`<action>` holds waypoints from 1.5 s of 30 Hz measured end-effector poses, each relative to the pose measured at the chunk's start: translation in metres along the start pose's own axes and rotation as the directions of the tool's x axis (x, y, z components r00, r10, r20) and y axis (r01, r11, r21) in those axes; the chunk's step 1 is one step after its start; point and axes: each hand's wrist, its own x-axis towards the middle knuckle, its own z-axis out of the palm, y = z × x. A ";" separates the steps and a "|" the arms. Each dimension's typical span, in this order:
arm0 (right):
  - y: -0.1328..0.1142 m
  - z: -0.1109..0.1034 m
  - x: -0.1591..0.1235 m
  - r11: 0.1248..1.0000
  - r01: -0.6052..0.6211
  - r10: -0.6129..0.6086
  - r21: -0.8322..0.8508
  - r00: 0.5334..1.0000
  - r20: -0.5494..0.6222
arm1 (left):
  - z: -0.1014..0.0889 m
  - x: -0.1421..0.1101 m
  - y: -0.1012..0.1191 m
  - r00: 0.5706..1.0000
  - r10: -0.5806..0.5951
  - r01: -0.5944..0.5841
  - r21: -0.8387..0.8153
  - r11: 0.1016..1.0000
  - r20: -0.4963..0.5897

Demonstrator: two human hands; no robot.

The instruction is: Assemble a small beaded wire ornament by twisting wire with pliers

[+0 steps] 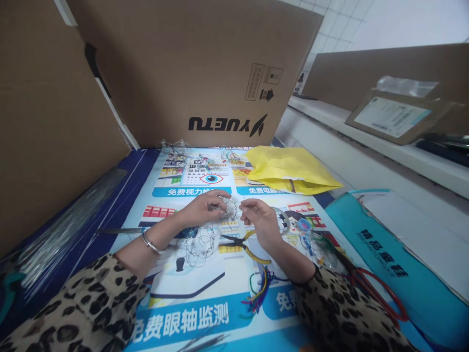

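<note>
- Bundle of coloured cords lies nearest us, its long axis slanting across the printed poster.
- Beyond it, pliers with yellow handles point left; the right hand partly covers the handles.
- Left of the pliers, we see a loose tangle of beaded wire on the poster.
- Above the pliers, our left hand has its fingers curled onto a looped wire piece; it sits between both hands, a rounded cluster whose long axis and pointing direction we cannot tell.
- Our right hand has thumb and forefinger pinched together beside it; we cannot tell whether wire is between.
- Farther off lie a yellow bag and more wire tangles, before an upside-down YUETU carton.
</note>
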 end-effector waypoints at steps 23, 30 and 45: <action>0.002 -0.001 0.000 0.998 0.056 -0.055 -0.033 0.998 0.022 | 0.000 0.002 0.004 1.000 -0.018 0.018 -0.005 1.000 -0.020; 0.002 -0.001 -0.001 0.996 0.068 -0.067 -0.054 0.997 0.023 | 0.002 0.002 0.001 0.999 -0.019 0.018 -0.023 1.000 -0.035; 0.003 -0.001 0.000 0.995 0.072 -0.071 -0.066 0.997 0.012 | 0.002 0.003 0.007 0.999 -0.030 0.029 -0.012 1.000 -0.039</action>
